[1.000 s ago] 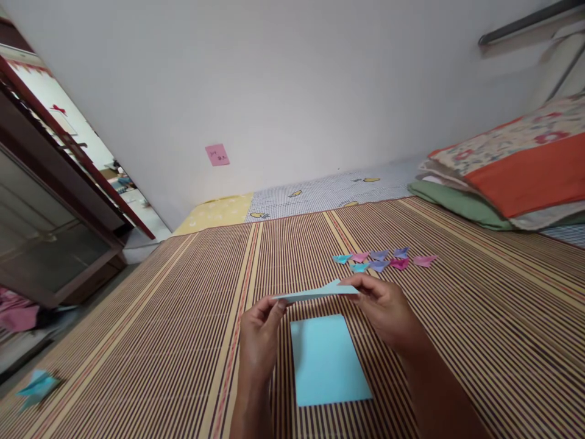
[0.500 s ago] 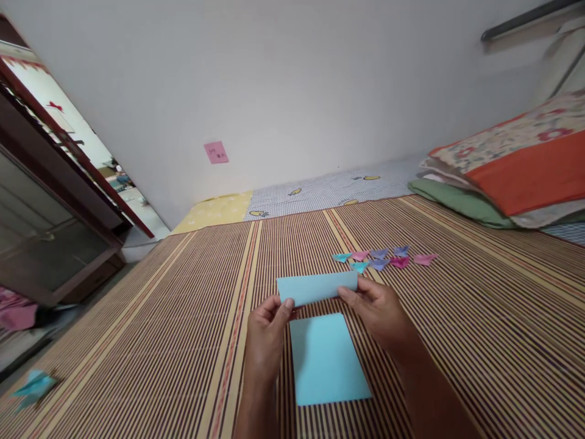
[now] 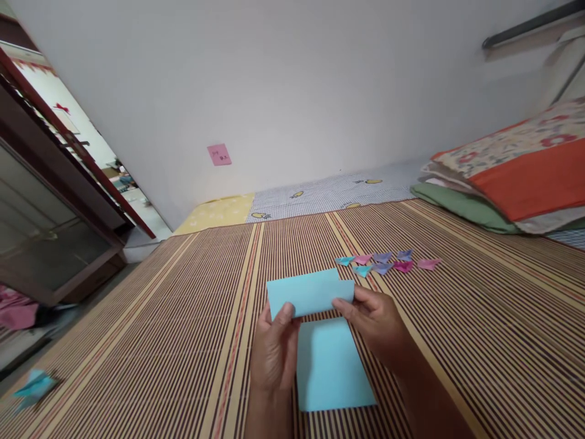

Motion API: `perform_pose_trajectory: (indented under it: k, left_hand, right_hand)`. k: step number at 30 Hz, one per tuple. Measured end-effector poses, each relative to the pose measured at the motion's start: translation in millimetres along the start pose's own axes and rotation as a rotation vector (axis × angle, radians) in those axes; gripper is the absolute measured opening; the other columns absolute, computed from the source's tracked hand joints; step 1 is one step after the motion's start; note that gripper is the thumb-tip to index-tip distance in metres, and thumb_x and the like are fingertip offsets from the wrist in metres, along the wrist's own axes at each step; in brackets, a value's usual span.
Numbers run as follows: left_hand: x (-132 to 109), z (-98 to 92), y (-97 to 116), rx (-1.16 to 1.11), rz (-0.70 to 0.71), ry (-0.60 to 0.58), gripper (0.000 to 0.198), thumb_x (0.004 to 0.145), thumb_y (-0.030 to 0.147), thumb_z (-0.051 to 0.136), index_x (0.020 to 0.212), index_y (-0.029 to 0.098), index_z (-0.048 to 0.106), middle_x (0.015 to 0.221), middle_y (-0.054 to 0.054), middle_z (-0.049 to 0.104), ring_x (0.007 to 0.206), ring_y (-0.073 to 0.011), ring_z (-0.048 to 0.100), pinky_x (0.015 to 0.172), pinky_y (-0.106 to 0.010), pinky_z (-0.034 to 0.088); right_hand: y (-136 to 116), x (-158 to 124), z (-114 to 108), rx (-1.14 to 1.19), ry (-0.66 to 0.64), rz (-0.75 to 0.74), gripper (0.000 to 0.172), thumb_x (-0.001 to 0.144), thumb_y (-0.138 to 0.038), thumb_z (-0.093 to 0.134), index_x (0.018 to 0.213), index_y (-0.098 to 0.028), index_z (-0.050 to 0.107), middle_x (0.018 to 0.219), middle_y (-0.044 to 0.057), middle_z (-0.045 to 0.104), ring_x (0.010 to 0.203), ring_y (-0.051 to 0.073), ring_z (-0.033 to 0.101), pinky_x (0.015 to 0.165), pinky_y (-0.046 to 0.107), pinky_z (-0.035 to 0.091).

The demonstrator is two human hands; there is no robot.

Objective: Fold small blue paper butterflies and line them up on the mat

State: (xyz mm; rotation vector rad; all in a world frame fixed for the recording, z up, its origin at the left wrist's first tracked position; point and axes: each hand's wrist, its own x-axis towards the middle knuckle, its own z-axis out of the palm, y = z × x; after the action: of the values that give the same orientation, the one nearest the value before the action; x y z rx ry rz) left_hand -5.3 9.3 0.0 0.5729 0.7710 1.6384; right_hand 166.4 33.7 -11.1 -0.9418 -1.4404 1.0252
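Note:
Between my two hands is folded light-blue paper, held up off the mat with its long side running left to right. Its top edge has a step near the right end, where two layers sit offset; whether these are one sheet or two I cannot tell. My left hand pinches the lower left part, thumb in front. My right hand pinches the right end, thumb on the front face. Below them a flat light-blue sheet lies on the mat.
Small folded paper pieces in blue, pink and purple lie in rows on the striped mat. A blue folded paper piece is at the far left. Folded bedding is piled at right; a pink note hangs on the wall.
The held paper has gone from one even strip to two offset layers, with a step at the upper right. Its left end has shifted slightly left, and my left thumb sits further onto it.

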Motion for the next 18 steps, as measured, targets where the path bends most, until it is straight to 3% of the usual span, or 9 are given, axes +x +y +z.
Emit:
perform_pose_trajectory:
  k: [5, 9, 13, 18]
  left_hand:
    - [-4.1, 4.4, -1.2, -0.064, -0.072, 0.086, 0.041, 0.065, 0.025, 0.090, 0.101, 0.016, 0.073, 0.093, -0.007, 0.078, 0.091, -0.0223, 0.072, 0.089, -0.036, 0.055]
    - [-5.7, 4.8, -0.7, -0.073, -0.072, 0.072, 0.040, 0.068, 0.025, 0.089, 0.104, 0.017, 0.073, 0.098, -0.008, 0.077, 0.094, -0.0216, 0.072, 0.091, -0.036, 0.055]
    - [-7.8, 5.6, -0.5, -0.022, -0.062, 0.044, 0.050, 0.070, 0.030, 0.088, 0.116, 0.019, 0.070, 0.100, -0.008, 0.078, 0.099, -0.0235, 0.072, 0.092, -0.035, 0.055]
    - [-10.5, 5.8, -1.2, 0.023, -0.077, 0.019, 0.051, 0.069, 0.032, 0.088, 0.115, 0.018, 0.070, 0.100, -0.009, 0.078, 0.100, -0.0255, 0.072, 0.090, -0.034, 0.056]
  right_hand:
    - [-9.7, -0.4, 1.0, -0.057, -0.025, -0.068, 0.018, 0.090, -0.036, 0.067, 0.090, -0.019, 0.074, 0.085, 0.005, 0.071, 0.086, 0.024, 0.066, 0.078, 0.034, 0.053]
    - [-11.5, 0.6, 2.7, -0.139, 0.103, -0.166, 0.019, 0.091, -0.035, 0.065, 0.079, -0.020, 0.068, 0.086, 0.006, 0.062, 0.084, 0.022, 0.061, 0.075, 0.032, 0.051]
    - [-8.5, 1.0, 4.1, -0.157, 0.233, -0.189, 0.023, 0.091, -0.037, 0.064, 0.076, -0.021, 0.065, 0.105, 0.010, 0.061, 0.095, 0.024, 0.061, 0.078, 0.032, 0.051]
    - [-7.9, -0.9, 3.2, -0.118, 0.189, -0.081, 0.027, 0.092, -0.042, 0.062, 0.074, -0.022, 0.061, 0.076, 0.004, 0.061, 0.086, 0.026, 0.063, 0.076, 0.035, 0.051]
